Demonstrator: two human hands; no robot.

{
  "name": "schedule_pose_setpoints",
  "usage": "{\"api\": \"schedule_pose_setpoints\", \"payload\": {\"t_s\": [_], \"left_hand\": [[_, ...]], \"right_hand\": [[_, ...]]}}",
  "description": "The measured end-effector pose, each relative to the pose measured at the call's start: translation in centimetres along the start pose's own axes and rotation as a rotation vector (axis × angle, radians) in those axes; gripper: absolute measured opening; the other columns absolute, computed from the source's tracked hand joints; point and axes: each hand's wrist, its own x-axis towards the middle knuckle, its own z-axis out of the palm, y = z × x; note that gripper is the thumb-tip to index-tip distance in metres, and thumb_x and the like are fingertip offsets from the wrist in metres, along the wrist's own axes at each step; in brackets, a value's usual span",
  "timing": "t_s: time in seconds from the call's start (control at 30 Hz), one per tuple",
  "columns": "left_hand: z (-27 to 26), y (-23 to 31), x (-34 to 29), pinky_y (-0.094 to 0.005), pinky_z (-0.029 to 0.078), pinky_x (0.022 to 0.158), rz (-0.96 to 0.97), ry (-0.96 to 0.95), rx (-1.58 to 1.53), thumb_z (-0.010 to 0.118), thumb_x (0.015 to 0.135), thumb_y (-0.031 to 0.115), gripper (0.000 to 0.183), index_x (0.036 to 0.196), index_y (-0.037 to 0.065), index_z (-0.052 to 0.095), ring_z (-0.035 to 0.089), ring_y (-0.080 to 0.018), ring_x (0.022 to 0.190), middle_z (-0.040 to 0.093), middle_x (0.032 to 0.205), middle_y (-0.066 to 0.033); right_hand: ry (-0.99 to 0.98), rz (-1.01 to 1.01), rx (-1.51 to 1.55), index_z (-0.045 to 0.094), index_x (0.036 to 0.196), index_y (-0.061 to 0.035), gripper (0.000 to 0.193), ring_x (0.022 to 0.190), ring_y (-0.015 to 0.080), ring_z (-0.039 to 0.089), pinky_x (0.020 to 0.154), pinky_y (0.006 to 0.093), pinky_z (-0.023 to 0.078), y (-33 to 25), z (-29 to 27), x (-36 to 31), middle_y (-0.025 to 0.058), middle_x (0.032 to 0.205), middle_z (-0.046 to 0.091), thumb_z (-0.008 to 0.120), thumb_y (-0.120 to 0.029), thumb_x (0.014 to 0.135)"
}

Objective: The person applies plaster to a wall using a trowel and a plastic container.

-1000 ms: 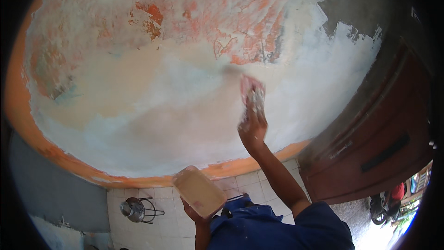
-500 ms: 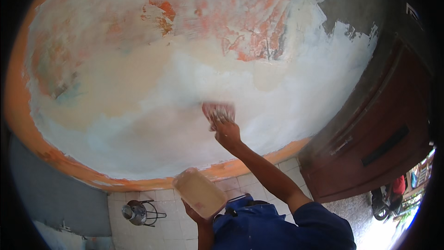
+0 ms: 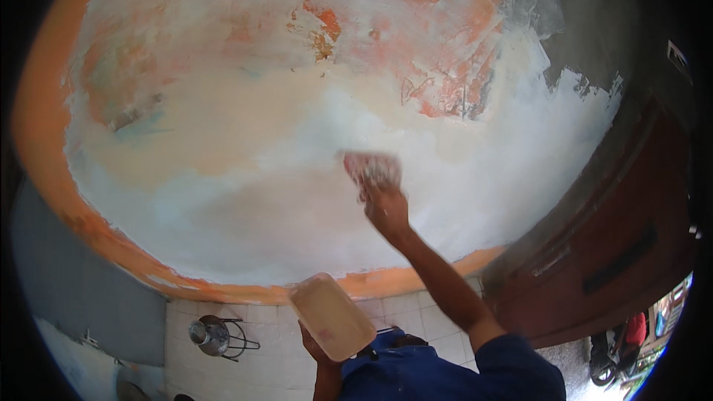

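My right hand is raised against an orange wall largely covered in whitish putty. It grips a flat red-and-white scraper blade, pressed flat on the wet coat near the middle of the wall; the blade is motion-blurred. My left hand is low, near my chest, holding a flat pale rectangular board with putty on it, tilted up to the left. Only its fingers show under the board. My blue sleeve fills the lower edge.
A dark brown wooden door stands at the right. Bare grey plaster lies above it. On the white tiled floor below sits a small metal pot on a wire stand. A grey wall band runs at lower left.
My right hand has swept the scraper leftward and downward across the wall, from near the orange patches to the middle of the putty. The left hand with the board has stayed put.
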Motion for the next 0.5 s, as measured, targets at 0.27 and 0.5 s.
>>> {"api": "schedule_pose_setpoints", "payload": {"t_s": [0.27, 0.5], "left_hand": [[-0.2, -0.1, 1.0, -0.0416, 0.048, 0.095, -0.193, -0.044, -0.260, 0.033, 0.101, 0.047, 0.054, 0.135, 0.007, 0.042, 0.057, -0.0277, 0.110, 0.055, 0.124, -0.0135], [1.6, -0.3, 1.9, -0.0431, 0.049, 0.095, -0.290, -0.225, -0.322, 0.035, 0.101, 0.041, 0.051, 0.134, 0.004, 0.042, 0.056, -0.0288, 0.112, 0.054, 0.125, -0.0160]], "right_hand": [[0.057, 0.885, 0.974, 0.059, 0.109, 0.0104, 0.034, 0.093, 0.0217, 0.067, 0.082, 0.0333, 0.056, -5.3, -9.1, -11.3, 0.0147, 0.101, 0.066, 0.056, 0.009, 0.075], [-0.158, 1.052, 1.131, 0.058, 0.106, 0.0072, 0.029, 0.082, 0.0164, 0.066, 0.071, 0.0286, 0.056, -9.0, -14.8, -12.4, 0.0119, 0.094, 0.067, 0.067, 0.001, 0.079]]}}
